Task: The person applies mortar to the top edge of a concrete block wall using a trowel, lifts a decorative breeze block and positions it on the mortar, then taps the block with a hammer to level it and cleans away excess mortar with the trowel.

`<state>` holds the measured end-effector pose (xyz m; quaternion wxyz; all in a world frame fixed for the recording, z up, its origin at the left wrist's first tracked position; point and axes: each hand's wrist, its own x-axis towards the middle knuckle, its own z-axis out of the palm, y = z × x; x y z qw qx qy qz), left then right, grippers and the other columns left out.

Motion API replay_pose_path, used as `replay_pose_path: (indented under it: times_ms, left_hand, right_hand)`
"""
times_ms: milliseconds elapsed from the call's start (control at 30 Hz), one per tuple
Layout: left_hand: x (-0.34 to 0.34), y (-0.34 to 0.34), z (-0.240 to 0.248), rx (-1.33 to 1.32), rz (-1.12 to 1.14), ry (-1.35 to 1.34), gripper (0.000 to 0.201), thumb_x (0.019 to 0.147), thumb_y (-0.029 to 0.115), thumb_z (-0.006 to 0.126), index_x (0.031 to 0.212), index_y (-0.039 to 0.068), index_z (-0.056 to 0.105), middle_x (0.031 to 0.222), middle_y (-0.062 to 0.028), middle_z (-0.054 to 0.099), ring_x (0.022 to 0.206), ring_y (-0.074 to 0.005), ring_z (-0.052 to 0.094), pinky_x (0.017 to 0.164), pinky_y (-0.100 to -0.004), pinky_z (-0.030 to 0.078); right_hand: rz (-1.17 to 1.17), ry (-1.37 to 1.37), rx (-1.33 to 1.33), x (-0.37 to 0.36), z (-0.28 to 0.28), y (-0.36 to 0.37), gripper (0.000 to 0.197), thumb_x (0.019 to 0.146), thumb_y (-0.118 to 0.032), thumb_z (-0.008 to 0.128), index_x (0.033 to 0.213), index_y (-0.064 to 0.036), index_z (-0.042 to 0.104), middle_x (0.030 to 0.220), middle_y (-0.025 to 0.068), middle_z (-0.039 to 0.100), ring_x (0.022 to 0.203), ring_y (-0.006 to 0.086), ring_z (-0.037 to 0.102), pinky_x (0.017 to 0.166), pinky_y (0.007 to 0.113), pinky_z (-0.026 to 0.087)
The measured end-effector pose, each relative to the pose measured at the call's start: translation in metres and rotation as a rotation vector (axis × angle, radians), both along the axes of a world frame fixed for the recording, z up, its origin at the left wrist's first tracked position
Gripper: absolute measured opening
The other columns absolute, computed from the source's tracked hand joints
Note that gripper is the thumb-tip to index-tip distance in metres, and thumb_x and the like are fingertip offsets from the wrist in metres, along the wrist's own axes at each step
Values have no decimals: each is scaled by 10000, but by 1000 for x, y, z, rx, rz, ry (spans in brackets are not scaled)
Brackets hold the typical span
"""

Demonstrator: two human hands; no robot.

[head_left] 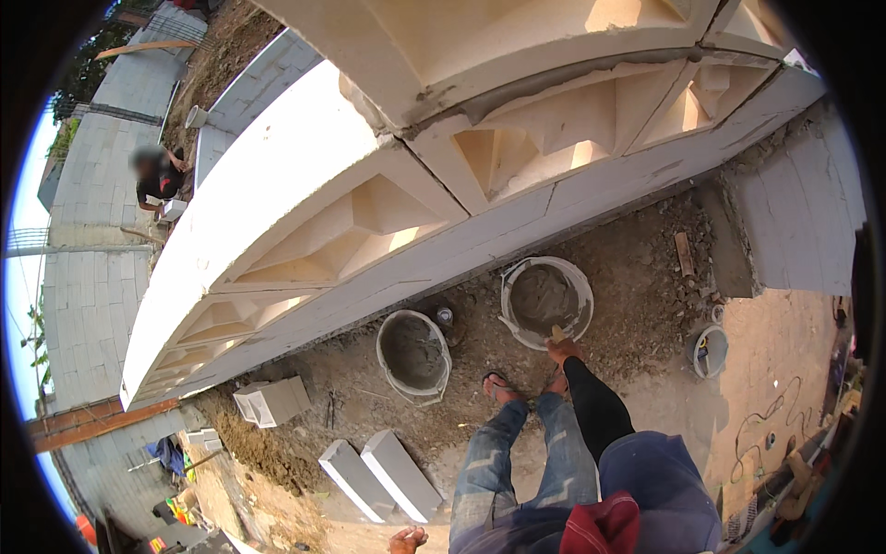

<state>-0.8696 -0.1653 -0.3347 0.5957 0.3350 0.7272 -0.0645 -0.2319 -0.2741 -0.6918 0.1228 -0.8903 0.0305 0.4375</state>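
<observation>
My right hand, at the end of a black sleeve, reaches down to the near rim of the right bucket. Its fingers are closed around a short tan handle that points into the grey wet mortar; the rest of that tool cannot be made out. My left hand hangs low at the bottom edge, fingers loosely curled and apart, with nothing seen in it. Nearest to it lie two pale, long blocks. A second bucket of mortar stands left of my feet.
A wall of cream, recessed decorative blocks rises in front of me. A small can stands between the buckets. More blocks lie left; a small pail and cable are right. Beyond the wall, another person handles a white block.
</observation>
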Motion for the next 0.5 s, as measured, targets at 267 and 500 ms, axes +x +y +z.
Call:
replay_pose_path:
  times_ms: [267,500]
  left_hand:
    - [-2,-6,-11,224,-188,94,403,998,245,667,1261,-59,639,1082,-195,744,987,-283,734,830,-418,637]
    - [146,46,10,142,-179,71,569,918,129,761,1330,-190,532,1035,-202,743,922,-282,753,805,-356,651]
  right_hand:
    - [470,58,43,30,-2,23,480,972,-476,608,1100,-35,745,1050,194,731,910,376,704,821,556,581]
    - [470,44,-65,84,127,-18,448,886,-444,669,1093,-59,763,1071,193,740,989,412,698,866,564,572]
